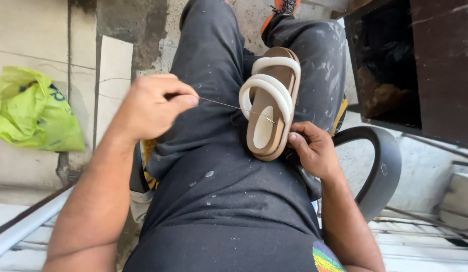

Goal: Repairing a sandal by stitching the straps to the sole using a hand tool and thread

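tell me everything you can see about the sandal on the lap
The sandal is tan, with a thick layered sole and two rounded white straps crossing its upper half; a pale oval patch marks the heel. It looks like foam or rubber. It lies on the person's dark trousers, tipped onto one edge. The right hand grips its heel end. A taut thread runs from the straps to the left hand, which pinches it.

Left hand point(153, 106) raised, fingers pinched shut — right hand point(314, 151) lower, curled in grip.
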